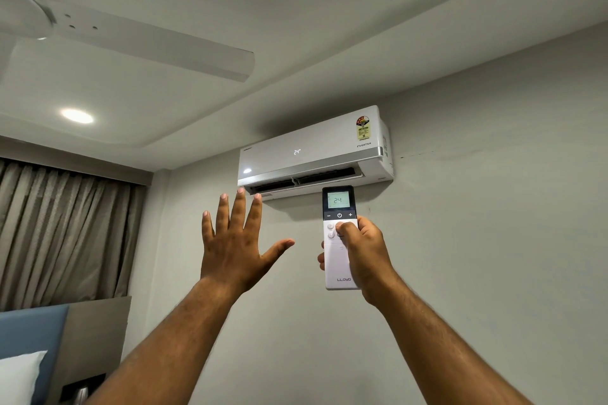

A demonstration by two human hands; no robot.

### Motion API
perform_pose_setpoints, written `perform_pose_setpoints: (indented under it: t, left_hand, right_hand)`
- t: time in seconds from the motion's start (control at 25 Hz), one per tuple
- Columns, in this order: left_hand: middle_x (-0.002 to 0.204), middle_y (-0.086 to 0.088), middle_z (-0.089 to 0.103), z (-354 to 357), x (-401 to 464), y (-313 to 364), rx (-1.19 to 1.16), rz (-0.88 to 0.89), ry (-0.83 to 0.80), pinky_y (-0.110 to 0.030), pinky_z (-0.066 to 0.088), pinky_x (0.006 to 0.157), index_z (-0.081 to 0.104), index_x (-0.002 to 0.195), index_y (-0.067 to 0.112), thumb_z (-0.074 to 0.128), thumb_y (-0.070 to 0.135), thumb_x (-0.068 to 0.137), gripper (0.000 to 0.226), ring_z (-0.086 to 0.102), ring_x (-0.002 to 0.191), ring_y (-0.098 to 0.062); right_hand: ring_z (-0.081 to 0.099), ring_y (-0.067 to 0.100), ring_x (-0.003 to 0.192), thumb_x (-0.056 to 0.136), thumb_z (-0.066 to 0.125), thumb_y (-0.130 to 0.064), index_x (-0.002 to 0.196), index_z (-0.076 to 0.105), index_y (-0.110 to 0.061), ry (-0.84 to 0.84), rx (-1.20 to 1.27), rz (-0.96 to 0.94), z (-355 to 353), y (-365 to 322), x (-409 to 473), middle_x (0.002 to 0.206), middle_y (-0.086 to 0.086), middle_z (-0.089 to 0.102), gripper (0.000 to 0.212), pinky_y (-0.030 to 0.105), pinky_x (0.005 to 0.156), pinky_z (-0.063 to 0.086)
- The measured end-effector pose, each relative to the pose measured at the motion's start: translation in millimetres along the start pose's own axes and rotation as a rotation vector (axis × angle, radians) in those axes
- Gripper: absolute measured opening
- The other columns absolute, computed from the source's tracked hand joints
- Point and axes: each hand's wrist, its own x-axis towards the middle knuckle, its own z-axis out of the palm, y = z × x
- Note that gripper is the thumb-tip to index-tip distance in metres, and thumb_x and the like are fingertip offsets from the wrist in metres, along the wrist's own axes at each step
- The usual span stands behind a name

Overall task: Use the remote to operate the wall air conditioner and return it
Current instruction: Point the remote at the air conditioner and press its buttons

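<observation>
A white wall air conditioner (312, 148) hangs high on the grey wall, its front showing 24 and its lower flap open. My right hand (365, 250) grips a white remote (339, 207) upright just below the unit, with the thumb resting on the round buttons under the power key. The remote's lit screen also reads 24. My left hand (237, 240) is raised to the left of the remote, palm toward the unit, fingers spread and holding nothing, its fingertips just under the flap.
A white ceiling fan (125, 39) spans the upper left, with a lit round ceiling light (77, 116) below it. Brown curtains (62, 233) hang at left. A blue headboard (29, 332) and a white pillow (18, 378) fill the lower left corner.
</observation>
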Motion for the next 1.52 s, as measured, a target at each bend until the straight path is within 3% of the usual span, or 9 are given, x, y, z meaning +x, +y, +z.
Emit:
perform_pose_setpoints:
  t: [0.28, 0.56, 0.88, 1.08, 1.52]
  left_hand:
    - [0.159, -0.007, -0.008, -2, -1, -1, -0.009, 0.011, -0.003, -0.058, 0.0, 0.116, -0.01, 0.144, 0.028, -0.002, 0.089, 0.064, 0.102, -0.01, 0.146, -0.031]
    - [0.155, -0.005, -0.013, -5, -1, -5, -0.004, 0.013, 0.006, -0.058, 0.002, 0.117, -0.012, 0.143, 0.027, 0.002, 0.088, 0.066, 0.099, -0.008, 0.147, -0.032]
    - [0.157, -0.006, -0.011, -3, -2, -3, -0.002, 0.008, 0.0, -0.057, 0.002, 0.117, -0.01, 0.144, 0.026, 0.002, 0.088, 0.066, 0.1, -0.009, 0.146, -0.032]
    - [0.159, -0.006, -0.007, -3, -3, -1, 0.0, 0.008, -0.002, -0.057, 0.002, 0.117, -0.003, 0.148, 0.025, 0.003, 0.088, 0.067, 0.103, -0.008, 0.147, -0.032]
    - [0.157, -0.006, -0.012, -4, -3, 5, 0.02, 0.006, -0.018, -0.057, 0.0, 0.117, -0.012, 0.144, 0.027, -0.004, 0.089, 0.064, 0.101, -0.01, 0.146, -0.032]
  right_hand:
    - [0.07, 0.023, 0.055, 0.096, 0.05, -0.023, 0.097, 0.053, -0.02, -0.005, -0.019, 0.006, 0, 0, -1, 0.095, 0.019, 0.067, 0.005, 0.03, 0.048, 0.057]
    - [0.068, 0.028, 0.06, 0.096, 0.05, -0.021, 0.108, 0.053, -0.014, -0.015, -0.011, 0.015, -1, -2, 0, 0.099, 0.021, 0.066, 0.014, 0.03, 0.048, 0.055]
    - [0.069, 0.029, 0.063, 0.096, 0.049, -0.023, 0.098, 0.052, -0.019, -0.013, -0.065, 0.014, -1, 2, -1, 0.097, 0.02, 0.067, 0.005, 0.037, 0.057, 0.06]
    - [0.069, 0.027, 0.061, 0.096, 0.049, -0.022, 0.095, 0.053, -0.021, -0.012, -0.051, 0.018, -2, 1, -2, 0.094, 0.019, 0.067, 0.004, 0.033, 0.052, 0.059]
    - [0.069, 0.029, 0.064, 0.096, 0.049, -0.023, 0.098, 0.053, -0.019, -0.009, -0.066, 0.018, -7, 0, -3, 0.095, 0.019, 0.068, 0.006, 0.036, 0.057, 0.061]
